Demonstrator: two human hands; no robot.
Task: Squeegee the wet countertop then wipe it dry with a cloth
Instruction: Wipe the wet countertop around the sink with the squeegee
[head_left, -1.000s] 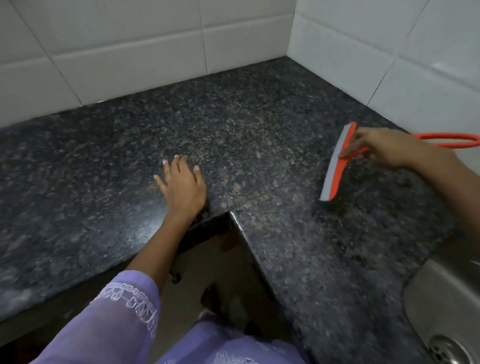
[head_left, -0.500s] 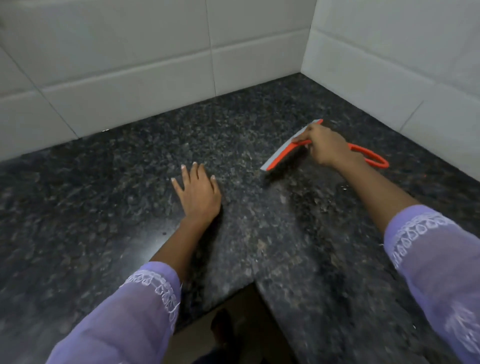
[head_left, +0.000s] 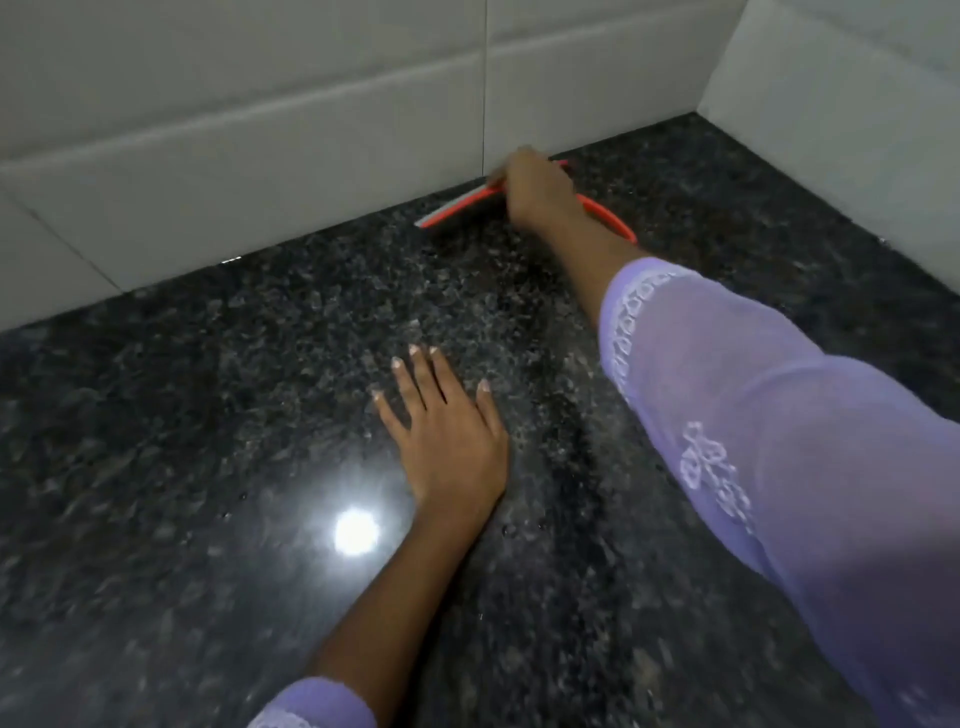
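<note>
Right hand (head_left: 537, 189) grips squeegee (head_left: 457, 207) against the wall (head_left: 311, 171); left hand (head_left: 449, 434) flat on bench (head_left: 208, 415). Risk: a tilted blade would leave water streaks.

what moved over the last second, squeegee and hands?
The right hand carried the squeegee from near the right wall across the countertop to the foot of the back wall, its grip unchanged. The left hand stayed flat on the countertop.
</note>
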